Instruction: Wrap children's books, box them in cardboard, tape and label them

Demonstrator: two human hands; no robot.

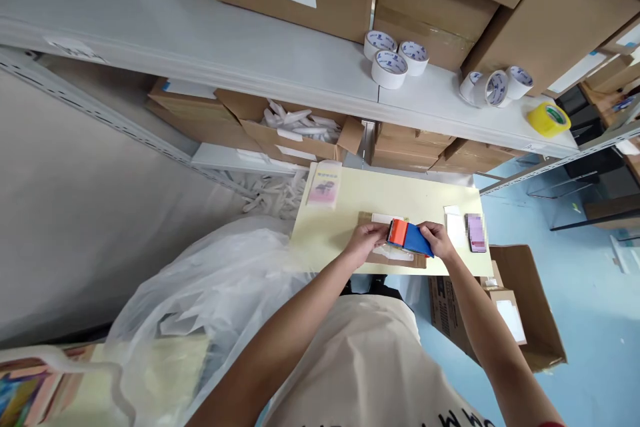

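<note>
On the pale yellow table (350, 203) lies a flat brown cardboard parcel (369, 257) with a white label. Over it I hold a blue and orange tape dispenser (409, 236). My right hand (440, 241) is closed round its blue end. My left hand (367, 241) is closed at its orange end and rests on the parcel.
A pink packet (324, 188) lies at the table's far left, white slips (455, 225) and a phone (475, 232) at its right. An open carton (520, 307) stands on the floor to the right, a big clear plastic bag (200, 300) to the left. Tape rolls (391, 57) sit on the shelf.
</note>
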